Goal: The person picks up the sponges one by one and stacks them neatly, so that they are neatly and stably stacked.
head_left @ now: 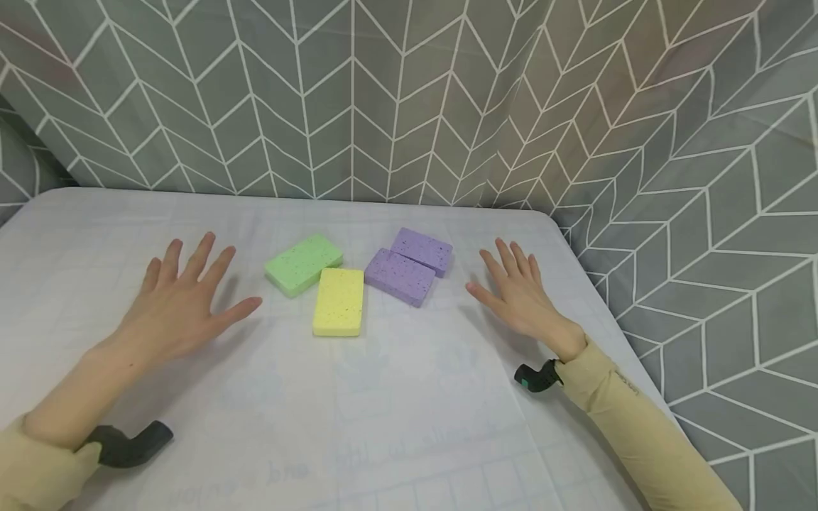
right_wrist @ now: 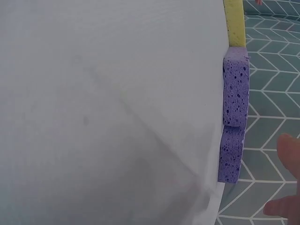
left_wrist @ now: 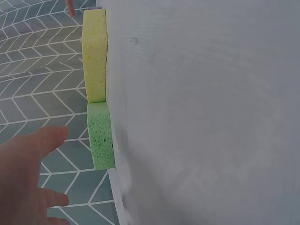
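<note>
Well, from far away I see the left hand [head_left: 175,305] and the right hand [head_left: 520,299], both spread wide. Between them on the white table [head_left: 434,383] sit a green sponge [head_left: 303,265], a yellow sponge [head_left: 339,302] just beside it, and a near purple sponge [head_left: 400,277] with a far purple sponge [head_left: 423,250] just behind it.

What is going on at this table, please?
A person has both hands over a white table, fingers spread, holding nothing. The left hand is nearest to a green sponge, and the right hand to two purple sponges lying side by side. A yellow sponge lies between the green one and the purple ones.
</note>
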A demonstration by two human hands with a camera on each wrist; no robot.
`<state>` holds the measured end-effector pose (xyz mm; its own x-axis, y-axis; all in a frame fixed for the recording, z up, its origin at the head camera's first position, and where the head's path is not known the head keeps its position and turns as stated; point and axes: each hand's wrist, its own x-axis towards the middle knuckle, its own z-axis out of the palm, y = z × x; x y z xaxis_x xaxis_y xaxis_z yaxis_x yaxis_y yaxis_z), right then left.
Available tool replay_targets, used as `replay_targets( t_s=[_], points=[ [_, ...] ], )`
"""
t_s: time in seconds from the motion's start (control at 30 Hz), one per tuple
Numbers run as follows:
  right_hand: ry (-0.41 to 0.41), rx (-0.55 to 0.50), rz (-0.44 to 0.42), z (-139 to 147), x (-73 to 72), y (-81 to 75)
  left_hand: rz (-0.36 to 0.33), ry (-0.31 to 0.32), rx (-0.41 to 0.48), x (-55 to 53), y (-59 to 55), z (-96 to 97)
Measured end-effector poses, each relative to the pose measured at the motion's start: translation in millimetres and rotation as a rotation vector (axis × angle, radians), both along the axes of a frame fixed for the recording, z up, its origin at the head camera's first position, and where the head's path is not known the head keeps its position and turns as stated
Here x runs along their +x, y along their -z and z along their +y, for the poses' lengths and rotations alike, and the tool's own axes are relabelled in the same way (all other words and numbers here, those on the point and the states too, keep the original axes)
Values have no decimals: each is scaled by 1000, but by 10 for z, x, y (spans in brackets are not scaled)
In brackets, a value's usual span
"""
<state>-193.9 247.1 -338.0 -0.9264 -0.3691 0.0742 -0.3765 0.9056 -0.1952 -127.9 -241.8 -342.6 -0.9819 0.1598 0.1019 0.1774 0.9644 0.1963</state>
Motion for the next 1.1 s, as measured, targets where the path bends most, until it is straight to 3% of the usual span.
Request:
replay_targets(
  t_s=[0.33, 0.5, 0.77, 1.1],
  points=[
    [-11, -38, 9, -77, -7, -6, -10, 26, 27, -48, -27, 106],
    [-29, -100, 13, -142, -20, -4, -5, 50, 102, -59, -44, 259],
    [-43, -156, -10, -270, -21, 42, 91, 112, 302, 15, -41, 548],
    [-66, -218, -18, -433, -35, 92, -50, 160, 343, 32, -21, 833]
  ],
)
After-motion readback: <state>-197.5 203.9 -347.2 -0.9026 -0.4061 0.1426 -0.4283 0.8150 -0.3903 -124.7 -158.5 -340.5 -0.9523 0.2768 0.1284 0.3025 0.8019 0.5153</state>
